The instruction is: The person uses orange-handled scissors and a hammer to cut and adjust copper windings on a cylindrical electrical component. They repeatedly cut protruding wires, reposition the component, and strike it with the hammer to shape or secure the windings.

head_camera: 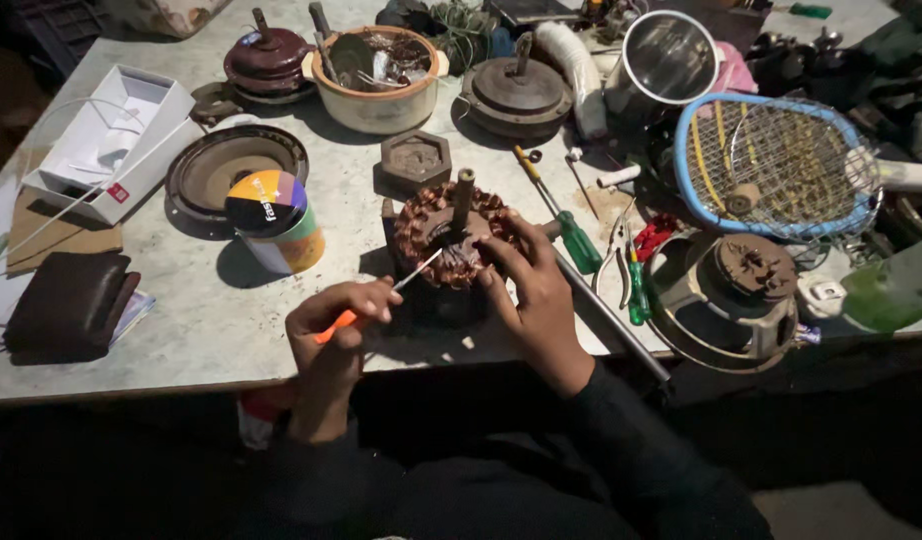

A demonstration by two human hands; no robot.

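Two hands at work: left hand (333, 320) pinches an orange-handled screwdriver (376, 300), tip hidden among copper coils of the motor (446, 235); right hand (529, 290) clasps that motor, covering its near side. Just right of the grip lie a green screwdriver (571, 232) and pliers (633, 262); left, a colourful tin (276, 222).

Cluttered stone worktable (181, 330), motor stator (446, 235)

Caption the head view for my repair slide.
Left hand probes motor stator with orange-handled screwdriver; right hand steadies it.
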